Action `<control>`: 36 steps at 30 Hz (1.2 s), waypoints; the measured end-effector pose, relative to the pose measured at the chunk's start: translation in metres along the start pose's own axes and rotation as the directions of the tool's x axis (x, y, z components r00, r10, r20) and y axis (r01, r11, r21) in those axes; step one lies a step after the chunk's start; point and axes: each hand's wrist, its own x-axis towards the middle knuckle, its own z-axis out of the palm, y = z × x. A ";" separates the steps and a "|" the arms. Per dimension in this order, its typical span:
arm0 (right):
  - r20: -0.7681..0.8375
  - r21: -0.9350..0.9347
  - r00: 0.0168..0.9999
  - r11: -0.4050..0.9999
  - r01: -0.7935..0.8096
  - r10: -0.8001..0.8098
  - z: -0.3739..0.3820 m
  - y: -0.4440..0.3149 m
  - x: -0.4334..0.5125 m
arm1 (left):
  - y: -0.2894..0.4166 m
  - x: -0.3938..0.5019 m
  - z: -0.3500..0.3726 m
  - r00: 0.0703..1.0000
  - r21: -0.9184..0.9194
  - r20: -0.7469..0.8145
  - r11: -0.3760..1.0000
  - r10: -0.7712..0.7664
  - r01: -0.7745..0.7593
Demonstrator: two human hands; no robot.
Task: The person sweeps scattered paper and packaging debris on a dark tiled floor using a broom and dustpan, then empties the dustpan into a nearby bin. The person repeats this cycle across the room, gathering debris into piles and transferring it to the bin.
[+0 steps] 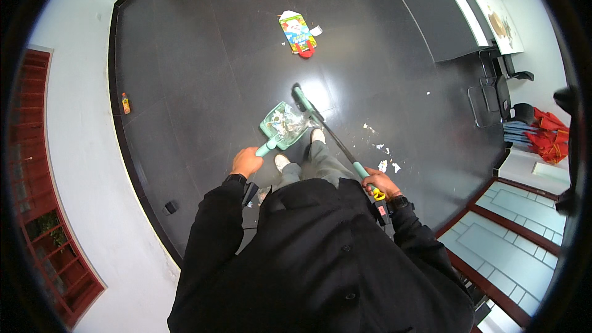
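Observation:
My left hand (246,163) grips the light green handle of a dustpan (263,126), whose pan rests low in front of my shoes. Scraps of paper and clear plastic (287,121) fill much of the pan. In my right hand (380,182) is the upper end of a long broom (334,135) with a dark shaft and light green grip. The green broom head (301,98) lies at the right of the pan's far edge, beside the plastic. Its bristles are hard to make out.
Torn white scraps (383,165) litter the dark tiled floor (199,83) at right. Farther ahead lies a colourful bag (297,33) with red handles. An orange drink bottle (126,103) stands or lies by the left wall. Black chairs (497,97) and a grey counter (416,9) line the right.

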 end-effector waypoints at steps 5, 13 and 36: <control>0.091 0.124 0.995 0.991 -0.047 0.036 0.048 0.006 0.017 | -0.020 -0.006 -0.003 1.000 -0.039 -0.002 0.999 -0.008 0.008; 0.244 0.190 0.967 0.975 -0.118 0.070 0.049 0.010 0.013 | -0.033 0.004 0.005 1.000 -0.011 -0.025 1.000 -0.018 0.018; 0.250 -0.399 0.946 0.912 -0.092 0.205 0.028 -0.069 -0.001 | -0.066 -0.124 0.112 0.925 -0.977 -0.061 0.213 -0.376 0.022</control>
